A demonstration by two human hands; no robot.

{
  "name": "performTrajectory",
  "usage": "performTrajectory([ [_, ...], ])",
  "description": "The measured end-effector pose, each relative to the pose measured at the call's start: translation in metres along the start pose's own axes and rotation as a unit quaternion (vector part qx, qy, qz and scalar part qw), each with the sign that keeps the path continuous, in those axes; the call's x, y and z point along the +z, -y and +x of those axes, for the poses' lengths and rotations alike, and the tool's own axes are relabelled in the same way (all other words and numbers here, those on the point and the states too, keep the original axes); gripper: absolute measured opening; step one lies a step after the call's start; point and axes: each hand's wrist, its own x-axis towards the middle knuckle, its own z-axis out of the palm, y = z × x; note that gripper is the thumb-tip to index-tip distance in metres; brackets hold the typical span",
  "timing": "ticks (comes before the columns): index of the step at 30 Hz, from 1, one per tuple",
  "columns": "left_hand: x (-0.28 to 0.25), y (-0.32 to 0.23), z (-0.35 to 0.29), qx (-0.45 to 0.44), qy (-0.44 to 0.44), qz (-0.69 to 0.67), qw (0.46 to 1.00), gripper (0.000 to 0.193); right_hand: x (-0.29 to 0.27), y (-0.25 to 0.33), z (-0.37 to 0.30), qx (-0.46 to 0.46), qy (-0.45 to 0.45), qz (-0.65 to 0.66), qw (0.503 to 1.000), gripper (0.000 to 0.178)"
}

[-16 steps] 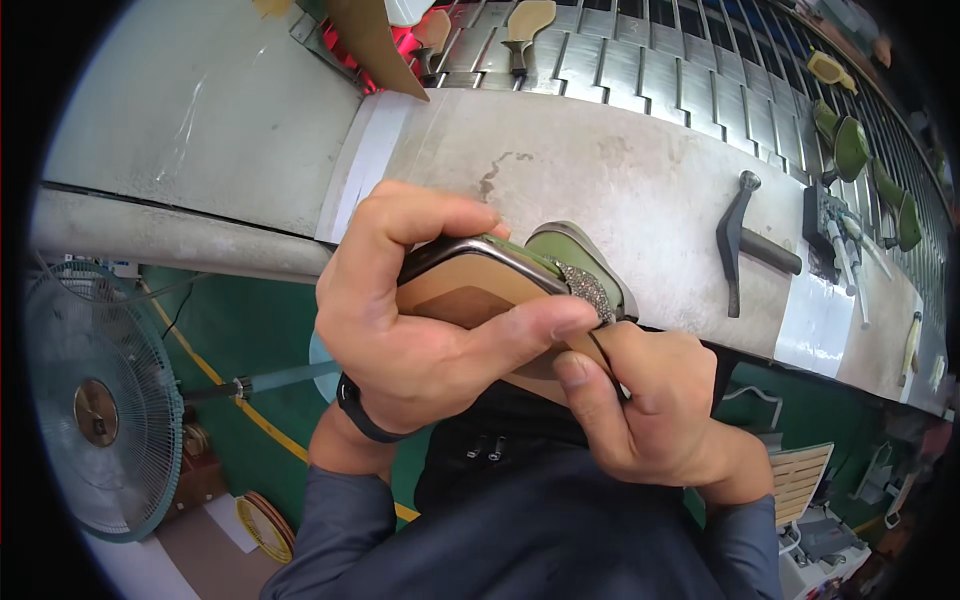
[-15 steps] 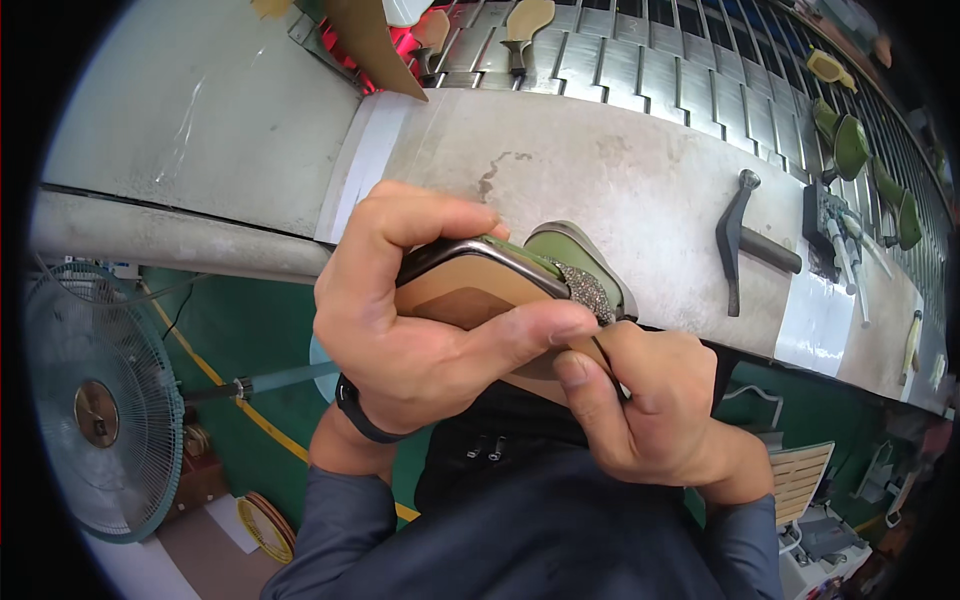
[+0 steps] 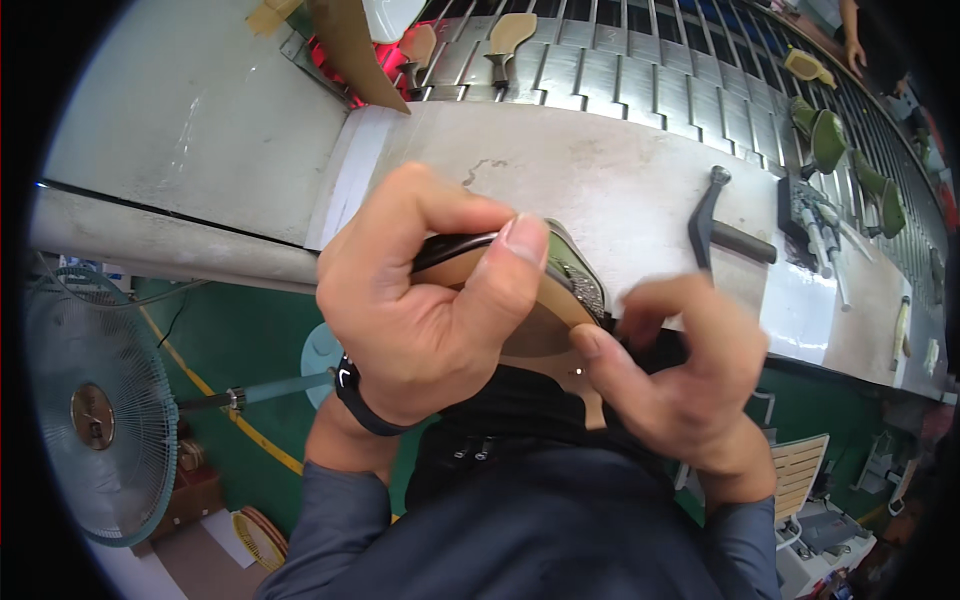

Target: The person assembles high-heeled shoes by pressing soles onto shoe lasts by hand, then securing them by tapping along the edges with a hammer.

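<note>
My left hand [image 3: 425,300] is closed on a shoe [image 3: 540,325] with a tan underside, a dark rim and a glittery strip. Its thumb presses near the rim and the fingers curl over the far side. Behind the shoe shows a green piece [image 3: 563,243]; whether it belongs to the same shoe I cannot tell. My right hand [image 3: 690,370] is smeared by motion at the shoe's right edge. Its thumb tip touches the tan underside, while the curled fingers stand apart from the thumb. A narrow tan tab [image 3: 592,408] hangs below.
A hammer [image 3: 735,235] lies on the pale worktable [image 3: 600,150], left of a dark block with white tools [image 3: 815,235]. Beyond runs a slatted metal conveyor [image 3: 640,70] carrying tan sole pieces [image 3: 512,35] and green shoes [image 3: 827,140]. A fan [image 3: 100,410] stands at left.
My right fingers have come off the pinch at the shoe's edge and moved up and right. My left thumb has shifted up onto the rim. The shoe is turned, showing more of its underside.
</note>
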Motion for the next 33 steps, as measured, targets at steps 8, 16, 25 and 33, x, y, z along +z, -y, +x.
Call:
performTrajectory([
  [8,0.059,0.048,0.027,-0.048,0.084,-0.376,0.922,0.060,-0.054,-0.014,0.044,0.165,0.054,0.170,0.970,0.050],
  [16,0.091,0.134,-0.034,-0.232,-0.068,-0.408,0.881,0.080,-0.001,-0.048,-0.083,0.414,-0.176,0.530,0.719,0.041],
  [25,0.076,0.106,0.017,0.083,0.142,-0.098,0.982,0.087,0.001,-0.030,0.002,0.127,0.061,-0.011,0.990,0.042],
  [33,0.072,0.134,0.011,-0.071,0.188,-0.312,0.928,0.100,0.009,-0.034,0.016,-0.161,0.009,-0.099,0.982,0.033],
])
